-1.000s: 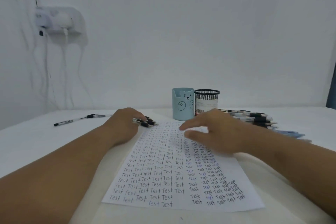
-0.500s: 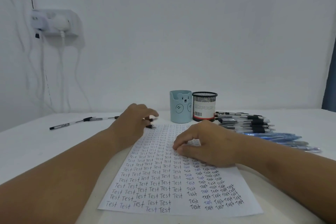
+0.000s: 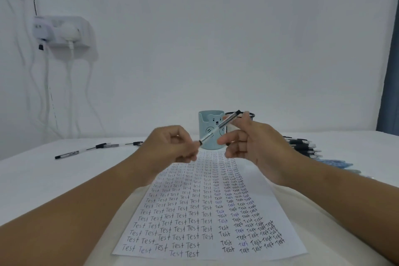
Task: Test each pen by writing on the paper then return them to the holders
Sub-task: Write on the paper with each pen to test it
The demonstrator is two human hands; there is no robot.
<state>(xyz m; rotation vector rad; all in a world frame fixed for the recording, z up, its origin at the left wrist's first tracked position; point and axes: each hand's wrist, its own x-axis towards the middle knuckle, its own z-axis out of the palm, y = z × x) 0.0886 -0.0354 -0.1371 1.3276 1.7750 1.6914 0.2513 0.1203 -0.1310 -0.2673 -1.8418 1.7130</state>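
Note:
Both my hands are raised above the far end of the paper (image 3: pixel 267 207), which is covered with rows of the word "Test". A clear pen with black ends (image 3: pixel 218 128) slants between them. My left hand (image 3: pixel 170 147) has curled fingers and pinches the pen's lower end. My right hand (image 3: pixel 257 144) pinches the upper part between thumb and forefinger, with its other fingers loosely bent. Behind the pen stands the light-blue bear holder (image 3: pixel 208 136). The black mesh holder (image 3: pixel 251 114) is mostly hidden by my right hand.
A pile of black-and-clear pens (image 3: pixel 302 147) lies right of the holders, with blue pens (image 3: pixel 333 163) in front of it. On the left of the white table lie a few loose pens (image 3: pixel 67 154). A socket with hanging cables (image 3: pixel 62 32) is on the wall.
Both hands have lifted off the paper. The pen that my left hand held low near the sheet is now raised and held between both hands in front of the blue holder.

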